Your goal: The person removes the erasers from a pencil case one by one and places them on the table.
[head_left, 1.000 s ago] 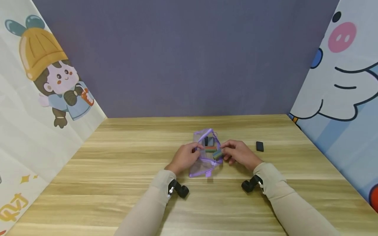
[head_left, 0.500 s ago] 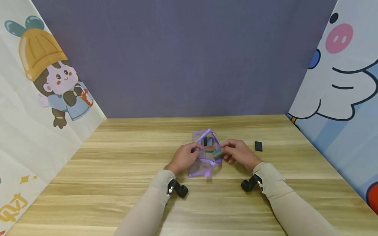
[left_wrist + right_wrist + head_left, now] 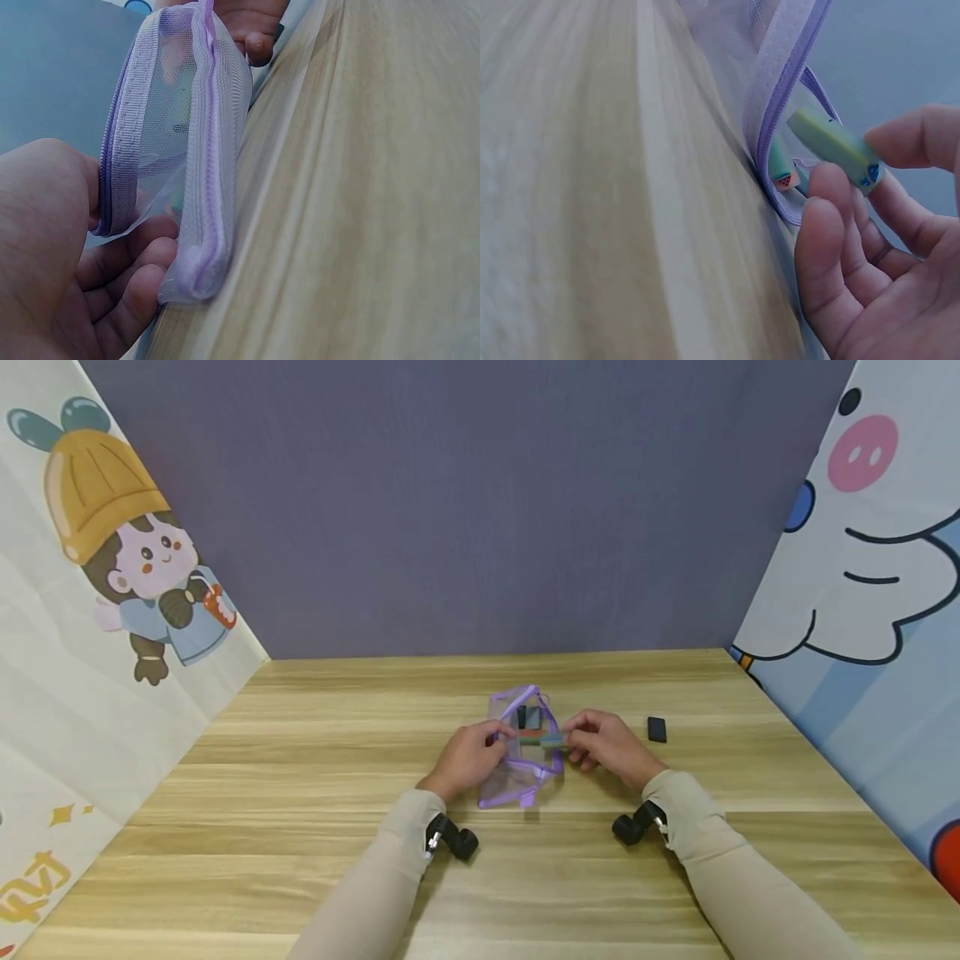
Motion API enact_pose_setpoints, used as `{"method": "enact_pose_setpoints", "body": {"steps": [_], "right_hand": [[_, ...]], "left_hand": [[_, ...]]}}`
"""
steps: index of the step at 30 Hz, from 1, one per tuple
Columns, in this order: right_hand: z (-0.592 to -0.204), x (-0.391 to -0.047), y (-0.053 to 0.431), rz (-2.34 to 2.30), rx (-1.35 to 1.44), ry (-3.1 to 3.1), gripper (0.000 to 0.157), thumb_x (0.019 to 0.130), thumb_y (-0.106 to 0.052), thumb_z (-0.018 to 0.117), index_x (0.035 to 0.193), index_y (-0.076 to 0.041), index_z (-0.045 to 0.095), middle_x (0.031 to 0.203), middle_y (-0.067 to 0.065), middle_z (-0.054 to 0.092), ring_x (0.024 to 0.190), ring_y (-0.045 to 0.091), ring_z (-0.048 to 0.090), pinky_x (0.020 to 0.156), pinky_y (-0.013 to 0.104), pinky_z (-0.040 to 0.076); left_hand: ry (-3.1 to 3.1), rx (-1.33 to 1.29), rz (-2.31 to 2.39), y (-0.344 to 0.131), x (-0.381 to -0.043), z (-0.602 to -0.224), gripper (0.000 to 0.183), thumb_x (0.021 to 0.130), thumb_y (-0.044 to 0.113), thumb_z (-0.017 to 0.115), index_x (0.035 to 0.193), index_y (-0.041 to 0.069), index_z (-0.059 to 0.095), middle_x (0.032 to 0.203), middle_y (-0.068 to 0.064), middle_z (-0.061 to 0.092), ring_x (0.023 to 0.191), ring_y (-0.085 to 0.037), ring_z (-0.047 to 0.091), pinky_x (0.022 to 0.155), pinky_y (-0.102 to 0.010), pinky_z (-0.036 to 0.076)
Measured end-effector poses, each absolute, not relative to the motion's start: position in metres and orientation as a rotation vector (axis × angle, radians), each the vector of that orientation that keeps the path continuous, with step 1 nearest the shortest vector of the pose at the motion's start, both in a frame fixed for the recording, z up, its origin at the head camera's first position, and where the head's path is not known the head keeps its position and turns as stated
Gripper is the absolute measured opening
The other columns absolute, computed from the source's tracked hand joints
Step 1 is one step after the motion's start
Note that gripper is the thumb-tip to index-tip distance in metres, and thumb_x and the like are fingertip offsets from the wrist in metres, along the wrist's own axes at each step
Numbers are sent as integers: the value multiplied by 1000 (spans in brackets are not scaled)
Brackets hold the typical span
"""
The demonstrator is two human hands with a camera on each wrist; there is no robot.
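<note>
A see-through mesh pouch with purple zip edging [image 3: 504, 785] lies unzipped mid-table. My left hand [image 3: 463, 762] pinches the near-left edge of its opening between thumb and finger; the left wrist view shows the other fingers behind the mesh [image 3: 176, 90]. At the pouch's right side, my right hand [image 3: 611, 748] holds a small green-and-yellow eraser [image 3: 832, 146] with a blue print on its end, at the mouth of the pouch. Inside lie a red-and-green eraser [image 3: 779, 165] and dark, blocky items [image 3: 532, 717] whose kind is unclear.
A small black rectangular item [image 3: 657, 729] lies on the wooden table [image 3: 337, 735] right of my right hand. A dark purple panel [image 3: 480, 510] stands behind the table, with cartoon-printed panels on both sides.
The eraser in my right hand has turned from tilted to nearly level and moved slightly up, in line with the red-and-green one. My left hand keeps its hold on the pouch.
</note>
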State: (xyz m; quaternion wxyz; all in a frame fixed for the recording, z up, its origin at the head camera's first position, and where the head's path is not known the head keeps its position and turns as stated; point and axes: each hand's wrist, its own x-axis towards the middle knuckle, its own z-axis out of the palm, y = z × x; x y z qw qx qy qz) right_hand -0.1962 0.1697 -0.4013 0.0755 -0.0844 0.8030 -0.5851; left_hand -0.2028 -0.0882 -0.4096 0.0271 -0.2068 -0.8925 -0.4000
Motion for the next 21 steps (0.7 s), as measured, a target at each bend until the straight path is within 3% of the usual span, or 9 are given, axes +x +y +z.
{"method": "enact_pose_setpoints", "body": {"steps": [21], "right_hand": [[-399,-196,170,-1791,-227,2361,18,95,-11,61,107,2,59,91,22,64,73,23,64,62,34,57]], "left_hand": [[-2762,-633,-1209,-88,-202,-408,24,93,14,60,112,21,74,72,4,59,56,-9,49,55,-29,46]]}}
